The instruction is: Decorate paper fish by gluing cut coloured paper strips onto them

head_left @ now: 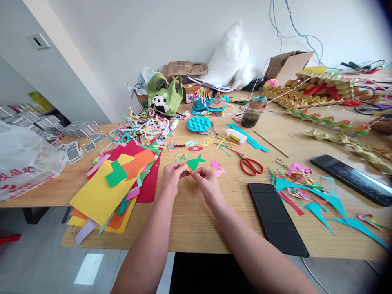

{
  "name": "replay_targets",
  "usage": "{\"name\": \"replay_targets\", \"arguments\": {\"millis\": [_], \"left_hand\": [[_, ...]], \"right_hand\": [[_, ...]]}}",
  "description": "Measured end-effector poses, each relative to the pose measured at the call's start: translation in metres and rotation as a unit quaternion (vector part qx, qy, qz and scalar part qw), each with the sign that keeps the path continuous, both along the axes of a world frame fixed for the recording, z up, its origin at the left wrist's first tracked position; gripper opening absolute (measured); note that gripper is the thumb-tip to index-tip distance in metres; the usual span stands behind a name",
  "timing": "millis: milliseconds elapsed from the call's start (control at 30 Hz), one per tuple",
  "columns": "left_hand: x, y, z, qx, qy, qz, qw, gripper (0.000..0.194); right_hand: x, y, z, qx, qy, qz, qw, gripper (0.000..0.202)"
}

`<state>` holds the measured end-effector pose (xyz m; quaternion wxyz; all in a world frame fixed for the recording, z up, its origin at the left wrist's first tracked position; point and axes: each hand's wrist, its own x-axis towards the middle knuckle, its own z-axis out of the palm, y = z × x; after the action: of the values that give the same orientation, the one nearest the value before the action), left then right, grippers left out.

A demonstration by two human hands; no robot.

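Green fish (193,163) just beyond fingertips, on far side of both hands; cannot tell if table bears it. Left hand (172,176) and right hand (208,184) close together, fingers pinched narrow on small orange strip (189,168) at fish's near edge. Fish plain green, flat, rounded body, forked tail toward far right. Pink cutout (216,164) to right, scissors (251,165) farther right, paper stack (98,194) left.

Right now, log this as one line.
left hand: fingers pinched, item unclear; right hand: fingers pinched, close alongside; green paper fish: by both hands; red-handled scissors: farther right
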<state>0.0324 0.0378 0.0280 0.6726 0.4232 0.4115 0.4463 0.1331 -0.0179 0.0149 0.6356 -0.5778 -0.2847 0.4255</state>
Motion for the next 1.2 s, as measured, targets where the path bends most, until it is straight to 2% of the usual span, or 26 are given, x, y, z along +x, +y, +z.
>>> {"name": "replay_targets", "arguments": {"millis": [300, 533, 833, 1133, 1200], "left_hand": [[0.001, -0.002, 0.003, -0.003, -0.003, 0.003, 1.000, 0.017], [-0.001, -0.004, 0.006, -0.004, 0.028, -0.040, 0.999, 0.014], [-0.001, -0.003, 0.005, 0.006, 0.034, -0.041, 0.999, 0.009], [-0.001, 0.003, 0.003, -0.013, 0.015, -0.002, 1.000, 0.016], [-0.002, 0.006, 0.003, -0.020, 0.000, 0.014, 1.000, 0.018]], "right_hand": [[0.001, -0.001, -0.001, 0.020, -0.014, 0.001, 1.000, 0.031], [0.001, -0.001, -0.001, 0.009, -0.022, 0.000, 1.000, 0.033], [0.001, 0.000, -0.002, 0.007, -0.052, 0.004, 0.999, 0.030], [0.000, 0.001, -0.006, 0.008, -0.041, 0.008, 0.999, 0.019], [-0.001, 0.001, -0.006, 0.008, -0.056, -0.010, 0.998, 0.021]]}}
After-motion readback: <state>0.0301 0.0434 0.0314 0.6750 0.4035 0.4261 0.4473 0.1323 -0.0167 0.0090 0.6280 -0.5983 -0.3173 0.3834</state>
